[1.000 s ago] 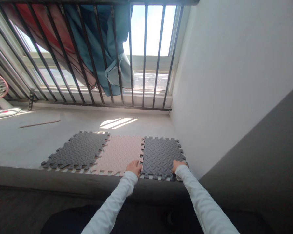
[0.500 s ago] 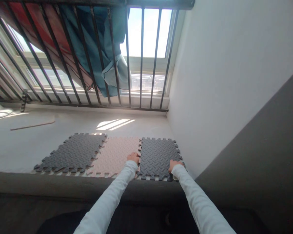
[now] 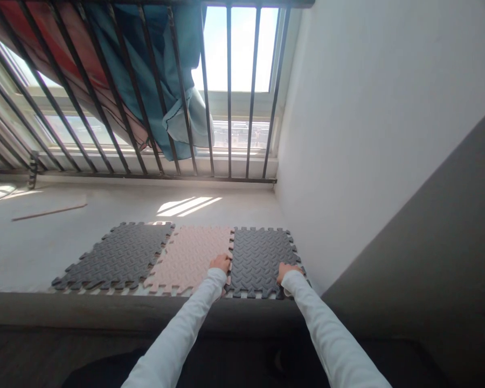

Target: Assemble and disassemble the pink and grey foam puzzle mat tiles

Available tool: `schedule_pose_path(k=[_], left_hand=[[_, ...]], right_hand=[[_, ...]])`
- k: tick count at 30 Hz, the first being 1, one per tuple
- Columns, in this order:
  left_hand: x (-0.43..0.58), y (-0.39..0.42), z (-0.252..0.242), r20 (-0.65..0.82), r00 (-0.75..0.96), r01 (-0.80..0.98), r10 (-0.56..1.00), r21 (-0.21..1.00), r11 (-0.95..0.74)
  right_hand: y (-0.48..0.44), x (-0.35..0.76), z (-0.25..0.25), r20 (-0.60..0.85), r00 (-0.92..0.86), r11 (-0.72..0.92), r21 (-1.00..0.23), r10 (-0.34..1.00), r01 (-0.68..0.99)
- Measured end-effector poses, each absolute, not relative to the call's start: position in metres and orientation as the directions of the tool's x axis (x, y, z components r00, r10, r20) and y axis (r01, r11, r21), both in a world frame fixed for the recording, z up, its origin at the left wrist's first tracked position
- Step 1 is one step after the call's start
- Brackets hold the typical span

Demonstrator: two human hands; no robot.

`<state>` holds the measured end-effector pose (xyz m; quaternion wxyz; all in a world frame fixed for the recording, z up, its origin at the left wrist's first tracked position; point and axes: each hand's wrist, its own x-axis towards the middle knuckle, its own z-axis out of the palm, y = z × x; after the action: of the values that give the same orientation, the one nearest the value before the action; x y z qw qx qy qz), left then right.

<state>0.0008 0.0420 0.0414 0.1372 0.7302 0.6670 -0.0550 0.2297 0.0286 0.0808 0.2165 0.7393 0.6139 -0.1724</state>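
Three interlocking foam mat tiles with toothed edges lie in a row on the pale ledge. The pink foam mat tile (image 3: 189,253) is in the middle, between a dark grey foam mat tile (image 3: 117,256) on the left and another dark grey foam mat tile (image 3: 258,258) on the right. My left hand (image 3: 220,263) is closed at the pink tile's right edge, by the seam. My right hand (image 3: 286,270) grips the right-hand tile near its right edge, fingers bent and partly hidden by the sleeve. Small gaps show between the teeth of neighbouring tiles.
Black railing bars (image 3: 229,108) stand along the back before a window, with a red and teal cloth (image 3: 145,81) hanging behind them. A white wall (image 3: 367,134) bounds the right. A thin stick (image 3: 48,212) lies on the ledge (image 3: 8,258), and part of a fan shows at far left.
The view has shifted slightly. Both hands stay at nearly the same spots on the tiles, and the seam between the pink and right-hand tiles looks much the same.
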Motion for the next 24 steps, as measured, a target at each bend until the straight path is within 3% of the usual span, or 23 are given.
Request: schedule_pose_path(k=[4,18,24], left_hand=[[-0.001,0.040,0.042,-0.255,0.073,0.989,0.964,0.141,-0.037],[-0.003,0.020,0.038,-0.195,0.199,0.979,0.961,0.093,-0.184],[-0.006,0.037,0.039,-0.188,0.110,0.987,0.976,0.134,-0.085]], right_hand=[[0.027,0.230,0.081,-0.514,0.180,-0.142,0.112,0.839,0.984],[0.027,0.230,0.081,-0.515,0.186,-0.138,0.130,0.837,0.982],[0.025,0.229,0.083,-0.500,0.180,-0.133,0.128,0.847,0.983]])
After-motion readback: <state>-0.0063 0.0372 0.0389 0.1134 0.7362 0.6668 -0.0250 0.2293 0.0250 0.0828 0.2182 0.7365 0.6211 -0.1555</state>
